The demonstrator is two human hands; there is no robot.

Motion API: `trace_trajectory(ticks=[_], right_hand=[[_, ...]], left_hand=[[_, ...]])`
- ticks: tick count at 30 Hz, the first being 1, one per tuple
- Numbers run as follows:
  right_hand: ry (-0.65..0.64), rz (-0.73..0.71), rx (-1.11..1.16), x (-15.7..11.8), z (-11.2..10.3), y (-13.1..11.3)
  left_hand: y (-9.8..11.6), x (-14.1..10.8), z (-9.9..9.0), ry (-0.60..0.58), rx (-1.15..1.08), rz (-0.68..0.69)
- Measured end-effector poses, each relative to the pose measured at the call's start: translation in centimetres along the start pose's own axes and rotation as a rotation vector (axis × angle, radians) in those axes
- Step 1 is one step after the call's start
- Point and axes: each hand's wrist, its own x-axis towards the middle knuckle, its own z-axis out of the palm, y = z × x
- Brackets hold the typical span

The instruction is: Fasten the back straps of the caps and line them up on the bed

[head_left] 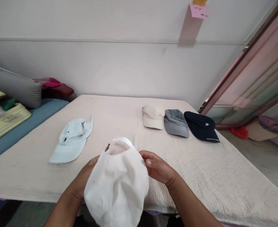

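A white baseball cap (116, 186) is held between my two hands over the near edge of the table, its back strap and opening facing away from me. My left hand (88, 175) grips its left side, the fingers partly hidden behind the fabric. On the right side my right hand (156, 165) pinches the cap's edge with thumb and fingers. To the left lies a pale blue cap (71, 140) with its strap undone. A beige cap (153, 116), a grey cap (176, 122) and a navy cap (201, 126) sit in a row at the right.
A cream textured cloth (115, 116) covers the table, which meets a white wall (106, 69). Left of it are a grey cushion (16, 85) and a yellow folded item (11, 118) on a blue surface. A pink note (199, 11) hangs above; a framed glass door (250, 75) stands right.
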Motion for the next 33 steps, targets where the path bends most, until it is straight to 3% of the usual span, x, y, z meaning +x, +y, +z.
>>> trace_trajectory(ticks=[4, 7, 15, 21, 33], right_hand=[[0.019, -0.04, -0.009, 0.2, 0.0, -0.2], [0.037, -0.02, -0.048, 0.5, -0.1, 0.0], [0.236, -0.023, -0.082, 1.2, 0.7, 0.5], [0.228, -0.049, -0.195, 1.2, 1.7, 1.5], [0.218, 0.006, -0.37, 1.3, 0.8, 1.8]], left_hand=[[-0.7, -0.5, 0.6, -0.222, 0.177, -0.09], [-1.1, -0.4, 1.0, -0.294, 0.264, -0.137], [-1.8, 0.4, 2.0, -0.226, 0.222, -0.089], [-2.3, 0.8, 2.2, -0.129, 0.178, -0.097], [-3.0, 1.2, 2.1, -0.119, 0.048, -0.081]])
